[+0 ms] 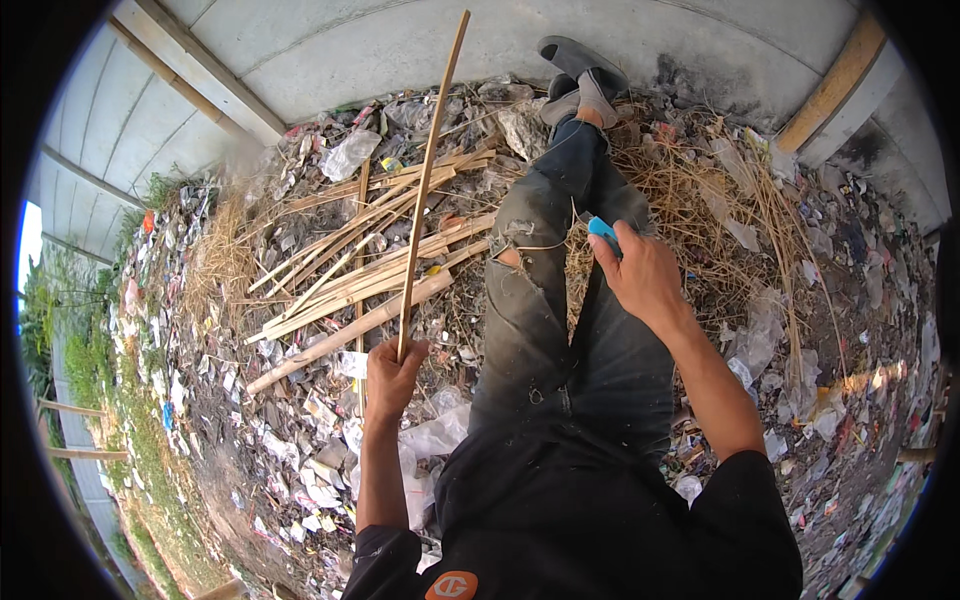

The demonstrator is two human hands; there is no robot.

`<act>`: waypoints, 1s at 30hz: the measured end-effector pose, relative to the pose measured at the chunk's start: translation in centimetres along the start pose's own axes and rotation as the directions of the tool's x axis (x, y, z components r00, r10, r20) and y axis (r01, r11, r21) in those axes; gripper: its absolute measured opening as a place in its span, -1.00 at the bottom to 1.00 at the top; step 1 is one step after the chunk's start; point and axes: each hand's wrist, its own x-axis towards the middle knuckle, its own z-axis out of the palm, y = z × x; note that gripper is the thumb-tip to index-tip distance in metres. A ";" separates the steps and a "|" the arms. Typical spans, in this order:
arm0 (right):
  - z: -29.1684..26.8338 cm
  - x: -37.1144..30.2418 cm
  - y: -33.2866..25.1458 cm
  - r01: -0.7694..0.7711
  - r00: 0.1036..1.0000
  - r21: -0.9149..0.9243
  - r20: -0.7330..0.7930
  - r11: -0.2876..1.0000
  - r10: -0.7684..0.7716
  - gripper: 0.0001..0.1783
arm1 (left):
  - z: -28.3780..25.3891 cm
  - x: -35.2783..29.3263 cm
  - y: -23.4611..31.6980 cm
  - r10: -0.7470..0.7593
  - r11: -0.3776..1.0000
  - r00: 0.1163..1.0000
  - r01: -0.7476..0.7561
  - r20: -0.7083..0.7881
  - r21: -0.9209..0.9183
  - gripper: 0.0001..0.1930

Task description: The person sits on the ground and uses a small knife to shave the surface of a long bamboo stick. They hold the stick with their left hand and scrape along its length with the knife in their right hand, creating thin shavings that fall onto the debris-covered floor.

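Observation:
My left hand (393,376) is closed round the lower end of a long, thin bamboo strip (428,170), which stands up and leans slightly right at its top. In my right hand (640,272), over my thigh, is a utility knife (604,232) with a blue handle; its tip points up and left, away from the strip. The knife and strip are apart. Left of my legs lies a loose pile of split bamboo strips (345,295), with a thicker bamboo pole (350,333) along its near side.
My outstretched legs (530,300) cross the middle, ending in grey sandals (583,65) near a concrete wall (420,50). Plastic scraps (320,490) litter the ground. Dry straw and shavings (690,210) lie right of my legs. A bamboo post (835,80) leans at the wall.

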 end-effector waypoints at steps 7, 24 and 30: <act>0.8 -1.1 -4.4 0.198 0.975 0.108 0.081 0.974 -0.207 -0.53 | 0.8 0.8 0.7 -0.018 0.990 0.979 0.045 -0.201 0.131 -0.59; 2.0 -1.7 -7.9 0.186 0.981 0.224 0.012 0.957 -0.194 -0.57 | 5.8 1.0 8.3 0.081 0.996 0.994 -0.079 0.080 -0.029 -0.67; 0.0 -0.7 -5.5 0.148 0.987 0.278 0.020 0.949 -0.159 -0.59 | 3.3 1.6 3.1 0.023 0.993 0.988 -0.041 -0.154 -0.115 -0.76</act>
